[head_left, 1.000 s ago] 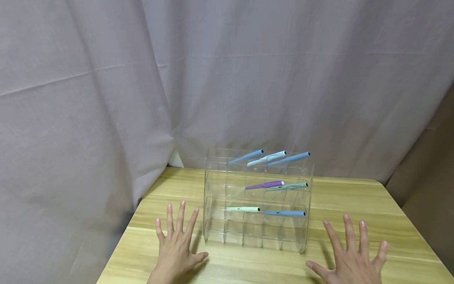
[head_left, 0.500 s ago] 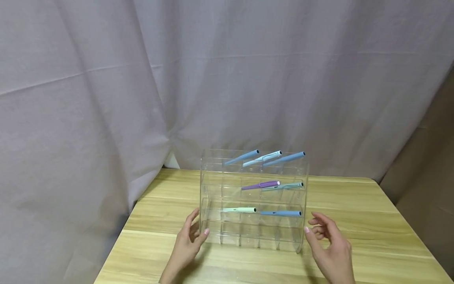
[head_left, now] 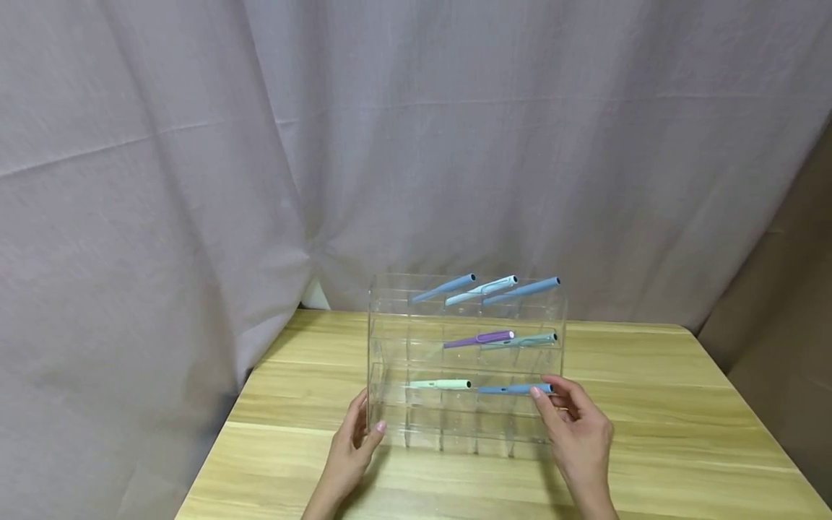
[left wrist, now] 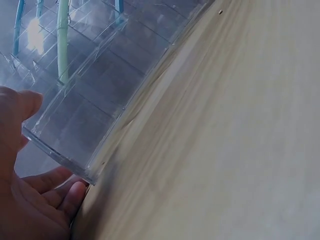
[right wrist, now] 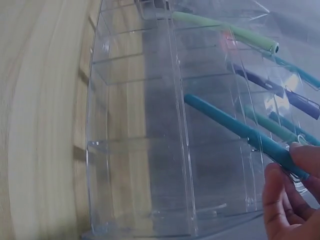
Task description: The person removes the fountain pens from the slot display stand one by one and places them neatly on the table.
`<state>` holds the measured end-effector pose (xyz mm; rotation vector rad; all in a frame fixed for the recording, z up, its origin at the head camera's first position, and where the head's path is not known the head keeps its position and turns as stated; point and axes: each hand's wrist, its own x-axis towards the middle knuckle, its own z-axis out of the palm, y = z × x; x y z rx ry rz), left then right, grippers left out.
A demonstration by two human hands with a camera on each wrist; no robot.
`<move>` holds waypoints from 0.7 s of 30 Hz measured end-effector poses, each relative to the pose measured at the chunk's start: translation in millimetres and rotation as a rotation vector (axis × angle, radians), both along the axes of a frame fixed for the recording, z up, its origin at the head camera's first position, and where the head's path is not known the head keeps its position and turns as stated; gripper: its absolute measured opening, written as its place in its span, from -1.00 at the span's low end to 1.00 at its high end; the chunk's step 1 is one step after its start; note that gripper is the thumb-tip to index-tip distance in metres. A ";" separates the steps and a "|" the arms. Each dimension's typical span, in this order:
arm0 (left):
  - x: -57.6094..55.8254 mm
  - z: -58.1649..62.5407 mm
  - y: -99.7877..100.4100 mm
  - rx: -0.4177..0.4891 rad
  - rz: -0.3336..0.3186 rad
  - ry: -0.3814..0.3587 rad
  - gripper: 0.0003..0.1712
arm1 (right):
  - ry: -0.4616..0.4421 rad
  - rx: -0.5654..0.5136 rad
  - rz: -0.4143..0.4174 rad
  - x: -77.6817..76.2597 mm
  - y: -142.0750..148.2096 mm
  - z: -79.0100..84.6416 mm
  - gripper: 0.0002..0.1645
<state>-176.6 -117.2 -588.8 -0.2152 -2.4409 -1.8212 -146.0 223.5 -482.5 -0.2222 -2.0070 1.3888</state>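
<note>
On the left, a person's left hand (head_left: 344, 453) is gripping the side of a clear pen rack (head_left: 458, 425) standing on the table (head_left: 656, 412), apparently steadying it. A light-green pen (head_left: 440, 384) is lying on the lower tier; beside it, a blue pen (head_left: 510, 390) is resting there, its right end caught between the right hand's (head_left: 581, 433) thumb and fingers. Securing that pen seems the step underway; drawing it out would be calling for a firm pinch and a still rack.

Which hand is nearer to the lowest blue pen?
Right: the right hand pinches the lowest blue pen; the left hand is farther, at the left side of the rack.
</note>
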 end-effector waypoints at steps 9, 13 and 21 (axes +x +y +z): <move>1.3 -2.1 -0.5 -0.034 0.005 -0.005 -0.26 | 0.262 -0.117 -0.054 11.9 1.9 26.5 -0.58; 1.4 -1.2 -1.6 -0.025 0.011 -0.003 -0.26 | 0.434 -0.120 -0.067 18.9 15.1 47.7 -0.60; 0.3 0.8 -1.3 -0.013 -0.001 -0.002 -0.25 | 0.186 0.115 -0.185 16.2 44.7 30.8 -0.63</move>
